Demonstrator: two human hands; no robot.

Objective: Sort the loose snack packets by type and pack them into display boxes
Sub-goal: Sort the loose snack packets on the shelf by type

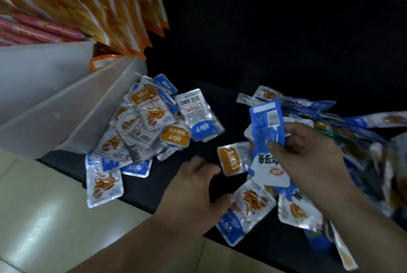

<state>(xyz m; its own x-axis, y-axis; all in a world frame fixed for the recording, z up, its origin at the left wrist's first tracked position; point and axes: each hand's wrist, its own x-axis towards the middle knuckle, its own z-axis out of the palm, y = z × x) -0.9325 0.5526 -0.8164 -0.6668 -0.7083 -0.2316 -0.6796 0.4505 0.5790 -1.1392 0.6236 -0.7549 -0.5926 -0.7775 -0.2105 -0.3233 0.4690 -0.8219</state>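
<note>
My right hand [308, 158] pinches a long blue packet [267, 125] between thumb and fingers, held upright over a heap of long blue packets [352, 122] at the right. My left hand [196, 193] hovers above the dark surface with fingers curled and nothing in it. Its fingertips are close to a silver packet with a blue end [246, 208]. A small packet with an orange end [231, 160] lies just beyond the left hand. A pile of small silver packets with blue or orange ends [149, 125] lies at the left centre.
White plastic bins [72, 114] stand at the left, against the small-packet pile. Orange hanging packets [105, 3] and red sausage sticks [33, 30] fill the upper left. A pale tiled floor [44, 217] shows below the dark surface's edge.
</note>
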